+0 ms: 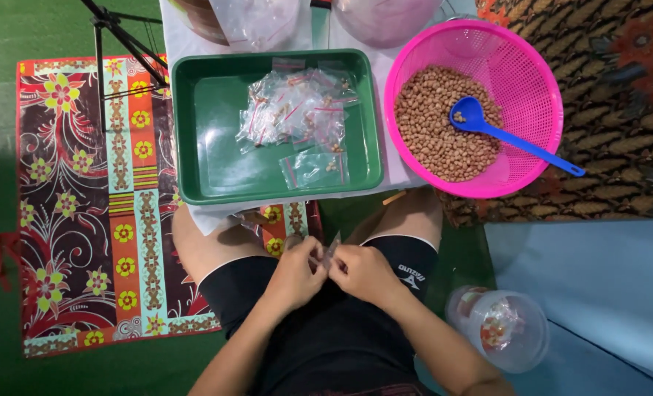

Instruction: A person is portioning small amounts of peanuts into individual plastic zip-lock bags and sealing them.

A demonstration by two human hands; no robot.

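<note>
- The left hand (295,273) and right hand (361,270) meet over the person's lap, fingers pinched together on a small clear plastic bag (332,251) held between them; the bag is partly hidden by the fingers, so whether it holds nuts yet and whether its top is sealed is hard to tell.
- Both hands are closed in a fingertip grip on that bag, not flat or empty.
- Done so far, judging from how things lie: a heap of small clear bags (297,114), each with a red strip along the top and a few nuts inside, lies in the green tray (194,139), and one more filled bag (315,169) sits apart near the tray's front edge.
- Left to do, as a judgement: a great deal. The pink basket (517,51) to the right of the tray has a broad layer of brown peanuts (433,139), far more than what sits bagged in the tray.
- A blue scoop (488,128) rests in the peanuts, its handle reaching out over the basket's rim.
- A clear lidded tub (502,326) stands on the floor beside the person's right knee, its contents too blurred to name.
- A patterned mat (84,220) lies under the person's left leg.
</note>
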